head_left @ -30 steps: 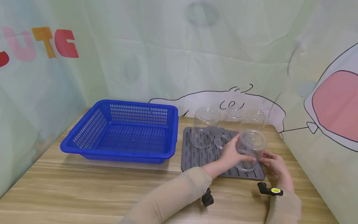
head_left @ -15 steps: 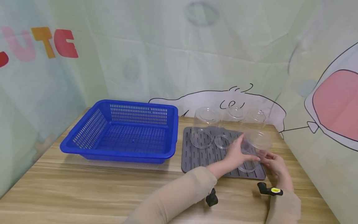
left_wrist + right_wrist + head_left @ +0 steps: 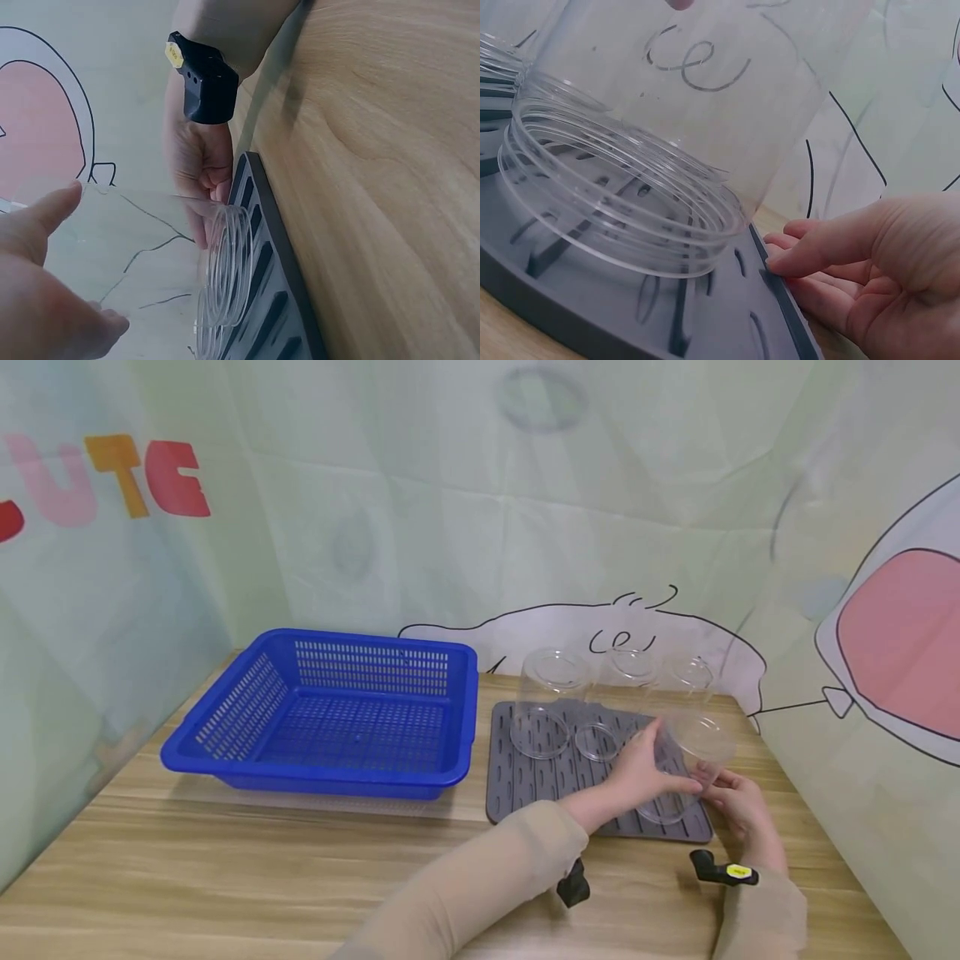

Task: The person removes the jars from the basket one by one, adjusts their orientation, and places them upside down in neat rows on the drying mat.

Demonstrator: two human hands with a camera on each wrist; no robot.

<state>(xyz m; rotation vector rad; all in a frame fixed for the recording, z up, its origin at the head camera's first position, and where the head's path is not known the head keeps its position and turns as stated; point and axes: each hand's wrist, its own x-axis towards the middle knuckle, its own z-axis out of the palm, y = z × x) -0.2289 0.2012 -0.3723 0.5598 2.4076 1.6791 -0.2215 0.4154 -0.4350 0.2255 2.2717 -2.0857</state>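
Note:
My left hand (image 3: 636,772) holds a clear plastic jar (image 3: 703,739) between thumb and fingers. The jar is mouth down, its threaded rim (image 3: 622,195) low at the front right of a grey ridged drying mat (image 3: 525,789). In the left wrist view the thumb and fingertips lie along the jar's wall (image 3: 150,255). By the mat's right edge is my right hand (image 3: 738,806), its fingers loosely bent beside the jar. Its thumb tip meets the mat's edge in the right wrist view; I see no grip on the jar.
Behind the held jar, three more clear jars stand mouth down: one at left (image 3: 553,702), a middle jar (image 3: 632,667) and a right jar (image 3: 688,672). A blue slotted plastic basket (image 3: 330,781) sits left on the wooden table (image 3: 262,877). Printed cloth hangs behind.
My left hand has moved a little to the right with the jar, and the jar's top has shifted right. My right hand stays almost where it was; the basket and back jars have not moved.

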